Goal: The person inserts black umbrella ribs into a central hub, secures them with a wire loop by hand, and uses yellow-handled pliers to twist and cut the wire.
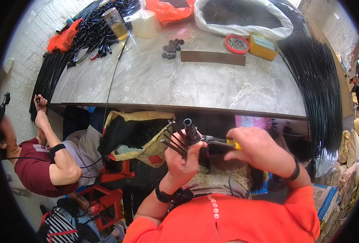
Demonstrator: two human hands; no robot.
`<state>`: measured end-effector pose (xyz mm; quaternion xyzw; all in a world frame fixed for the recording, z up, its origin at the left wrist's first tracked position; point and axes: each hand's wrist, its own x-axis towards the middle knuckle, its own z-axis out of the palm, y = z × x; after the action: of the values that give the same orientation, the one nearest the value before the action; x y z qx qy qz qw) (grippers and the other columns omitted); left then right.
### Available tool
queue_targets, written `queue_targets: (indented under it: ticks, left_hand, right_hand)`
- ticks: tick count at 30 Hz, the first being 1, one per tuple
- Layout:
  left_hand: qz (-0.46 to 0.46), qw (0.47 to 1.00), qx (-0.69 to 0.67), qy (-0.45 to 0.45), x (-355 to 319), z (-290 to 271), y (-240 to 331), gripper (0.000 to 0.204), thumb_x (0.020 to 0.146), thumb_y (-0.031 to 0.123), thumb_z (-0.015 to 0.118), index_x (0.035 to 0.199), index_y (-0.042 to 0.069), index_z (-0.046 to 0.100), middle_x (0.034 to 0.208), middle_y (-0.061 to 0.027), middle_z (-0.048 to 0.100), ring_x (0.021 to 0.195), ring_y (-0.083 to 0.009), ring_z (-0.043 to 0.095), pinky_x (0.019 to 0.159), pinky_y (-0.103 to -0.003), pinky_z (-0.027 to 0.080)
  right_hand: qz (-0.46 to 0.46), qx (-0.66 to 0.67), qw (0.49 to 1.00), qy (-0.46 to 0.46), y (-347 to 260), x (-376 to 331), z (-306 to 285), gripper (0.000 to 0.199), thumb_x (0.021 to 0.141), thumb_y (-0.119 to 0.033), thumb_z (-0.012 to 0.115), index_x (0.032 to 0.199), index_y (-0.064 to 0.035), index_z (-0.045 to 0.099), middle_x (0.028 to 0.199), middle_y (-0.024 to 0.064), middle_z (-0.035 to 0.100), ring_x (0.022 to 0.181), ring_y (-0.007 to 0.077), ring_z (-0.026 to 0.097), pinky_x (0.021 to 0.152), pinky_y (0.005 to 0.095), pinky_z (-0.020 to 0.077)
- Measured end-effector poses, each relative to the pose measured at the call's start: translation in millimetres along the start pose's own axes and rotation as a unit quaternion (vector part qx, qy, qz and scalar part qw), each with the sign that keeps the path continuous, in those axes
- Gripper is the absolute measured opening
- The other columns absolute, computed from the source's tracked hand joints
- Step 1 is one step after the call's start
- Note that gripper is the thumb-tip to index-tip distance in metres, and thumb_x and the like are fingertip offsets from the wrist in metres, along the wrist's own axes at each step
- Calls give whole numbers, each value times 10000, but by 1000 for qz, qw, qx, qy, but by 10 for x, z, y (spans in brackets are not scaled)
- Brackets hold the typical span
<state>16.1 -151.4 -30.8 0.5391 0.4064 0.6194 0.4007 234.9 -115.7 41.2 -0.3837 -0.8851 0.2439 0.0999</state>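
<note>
My left hand is closed around a black tubular hub, with several thin dark rods fanning out beside it; they resemble umbrella ribs. My right hand grips pliers with yellow-and-dark handles. The plier jaws meet the hub's side, by my left thumb. Whatever small piece sits between the jaws is too small to make out. Both hands are in front of the table's near edge, above my lap.
On the grey table are a brown bar, a red dish of small metal pieces, a yellow box and black small parts. Long black rods hang at right. A yellow-edged sack and a co-worker are left.
</note>
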Motion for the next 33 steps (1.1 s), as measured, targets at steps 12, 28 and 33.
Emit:
queue_targets:
  ticks: [12,28,33]
  left_hand:
    - [-80,990,-114,31,46,-57,-6,242,934,-57,599,1167,-36,537,986,-94,652,862,-156,662,780,-285,549]
    - [-98,972,-192,-91,177,-371,-48,320,824,-34,741,1090,17,569,1055,-122,605,936,-203,634,820,-336,533]
    - [-132,961,-221,-97,179,-369,-35,329,795,67,790,1052,-22,605,994,-128,624,903,-234,655,774,-363,556]
  right_hand:
    - [-214,-450,826,265,-78,54,-57,311,922,-184,560,1192,-71,664,1063,87,654,972,207,646,751,343,483]
    - [-94,-209,973,19,-122,70,-76,549,839,-336,726,1136,87,543,839,117,509,819,271,572,662,351,476]
    - [63,263,929,-252,-8,214,-264,463,783,-303,832,997,-3,552,843,93,601,732,218,627,647,339,506]
